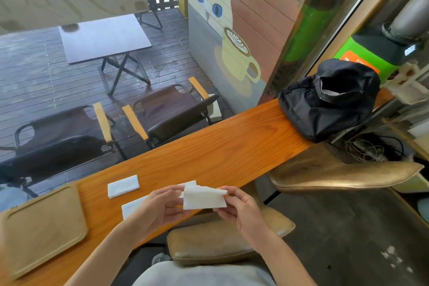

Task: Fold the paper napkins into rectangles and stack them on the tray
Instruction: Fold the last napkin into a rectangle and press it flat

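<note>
A white paper napkin (204,198) is held in the air above the edge of the orange wooden counter (220,148), partly folded with a loose flap on top. My left hand (162,209) pinches its left side and my right hand (241,209) pinches its right end. A folded white napkin (123,186) lies flat on the counter to the left. Another napkin (132,207) lies half hidden under my left hand, and a corner of a further one (189,183) shows behind the held napkin. The tan tray (41,227) sits at the counter's left end with nothing on it.
A black backpack (329,100) lies at the counter's far right end. Cushioned stools (222,239) stand below the counter by my legs. Beyond the glass are two folding chairs and a small table on a wet deck.
</note>
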